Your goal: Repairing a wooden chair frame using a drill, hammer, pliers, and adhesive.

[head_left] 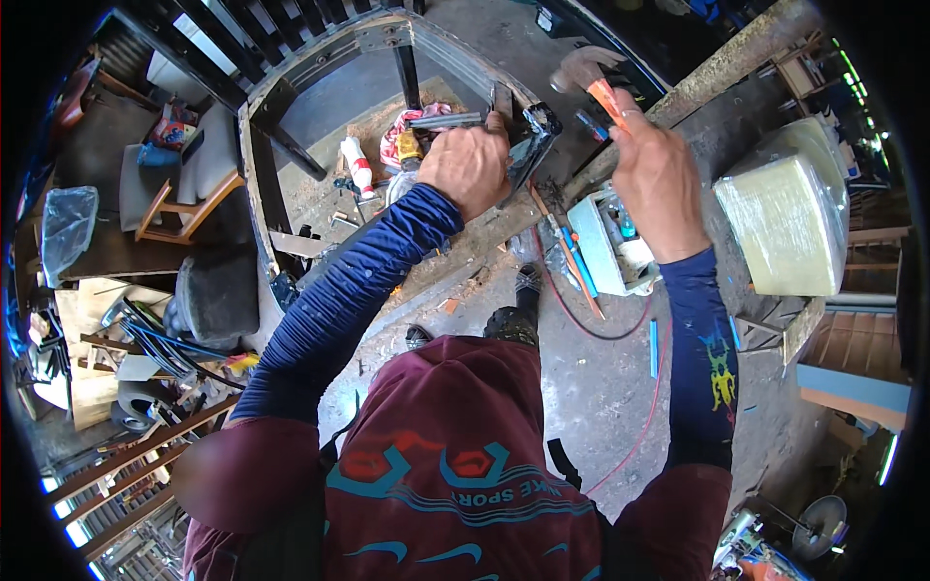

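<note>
My right hand [659, 179] is raised at the right, closed round the orange handle of a claw hammer [605, 94], its metal head pointing up and left. My left hand [467, 167] is closed at the near right corner of a black-painted wooden chair frame [334, 60] with a bare, worn upper rim. What its fingers hold is mostly hidden; a grey flat bar [446, 121] and a short dark piece [502, 101] show beside the thumb. Inside the frame lie a white and red bottle [357, 167], a yellow-capped bottle [408, 148] and a pinkish patterned cloth [395, 124].
A pale open box [598, 247] of small items stands on the floor at right, near a blue stick [579, 261] and a thin red hose [635, 426]. Wrapped cushions [780, 213] lie further right. Chairs and a grey seat [215, 300] crowd the left.
</note>
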A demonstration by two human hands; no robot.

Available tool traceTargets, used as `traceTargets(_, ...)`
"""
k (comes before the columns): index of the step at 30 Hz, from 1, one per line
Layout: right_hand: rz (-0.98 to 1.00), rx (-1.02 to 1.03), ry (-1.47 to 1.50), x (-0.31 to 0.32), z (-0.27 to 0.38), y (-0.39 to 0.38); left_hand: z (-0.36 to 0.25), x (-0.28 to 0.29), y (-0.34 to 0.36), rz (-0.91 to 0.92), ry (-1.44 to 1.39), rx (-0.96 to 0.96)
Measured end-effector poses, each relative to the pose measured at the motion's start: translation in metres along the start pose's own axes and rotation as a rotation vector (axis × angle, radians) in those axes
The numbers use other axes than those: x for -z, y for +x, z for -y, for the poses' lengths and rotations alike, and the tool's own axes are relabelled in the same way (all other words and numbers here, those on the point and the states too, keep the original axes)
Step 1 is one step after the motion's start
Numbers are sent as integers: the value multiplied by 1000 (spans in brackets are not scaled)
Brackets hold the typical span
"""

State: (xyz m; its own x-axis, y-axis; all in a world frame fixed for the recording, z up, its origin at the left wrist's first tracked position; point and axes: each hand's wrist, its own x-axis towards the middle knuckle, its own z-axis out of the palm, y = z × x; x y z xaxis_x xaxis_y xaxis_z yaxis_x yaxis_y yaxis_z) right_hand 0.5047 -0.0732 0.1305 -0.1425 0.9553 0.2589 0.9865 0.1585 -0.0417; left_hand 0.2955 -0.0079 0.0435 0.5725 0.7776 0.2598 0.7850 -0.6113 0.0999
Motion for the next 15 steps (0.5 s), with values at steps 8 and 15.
traceTargets(8, -54, 28, 56, -14, -1, 1, 1, 0, -1, -7, -63, 9)
traceTargets(15, -23, 17, -63, -23, -4, 9, -2, 1, -2, 3, -86, 48)
